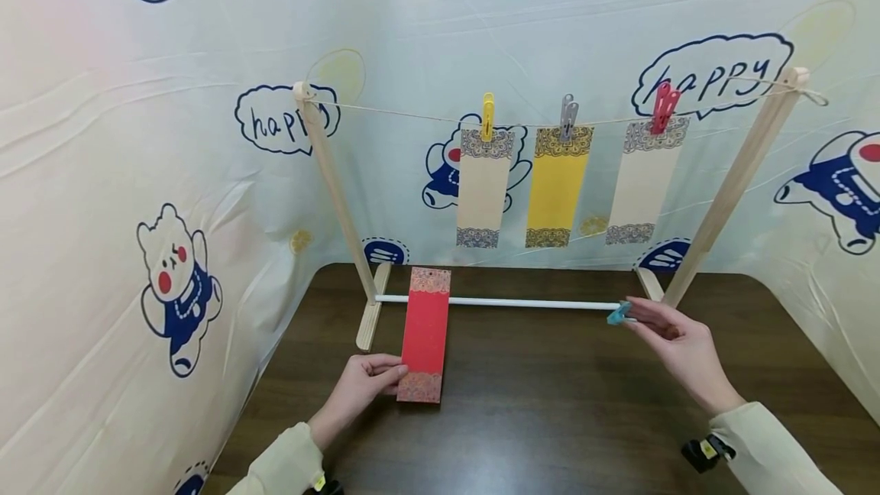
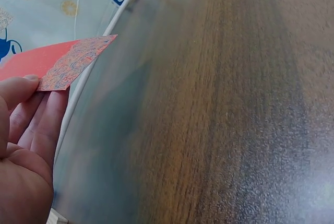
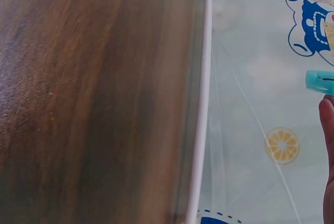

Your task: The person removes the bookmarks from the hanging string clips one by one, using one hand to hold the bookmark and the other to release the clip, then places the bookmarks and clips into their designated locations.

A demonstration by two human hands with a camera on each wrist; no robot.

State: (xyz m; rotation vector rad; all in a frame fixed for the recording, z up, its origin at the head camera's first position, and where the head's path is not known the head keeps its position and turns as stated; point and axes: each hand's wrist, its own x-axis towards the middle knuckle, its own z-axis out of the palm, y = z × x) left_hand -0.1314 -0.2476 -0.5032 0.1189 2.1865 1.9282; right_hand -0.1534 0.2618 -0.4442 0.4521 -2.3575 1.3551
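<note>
Currently we have the left hand (image 1: 360,388) pinching the lower left edge of the red card (image 1: 425,333), which lies on the wooden table (image 1: 550,403), its top end resting over the white rod (image 1: 529,302) of the rack. Right hand (image 1: 677,342) pinches a teal clip (image 1: 617,315) near the rod's right end. We judge the card light, thin, fairly stiff, creasable; best held by an edge, clipped at the top border

Head camera looks down over the table (image 1: 550,403); both wrist cameras skim it closely, sharing the white rod (image 1: 522,302).
</note>
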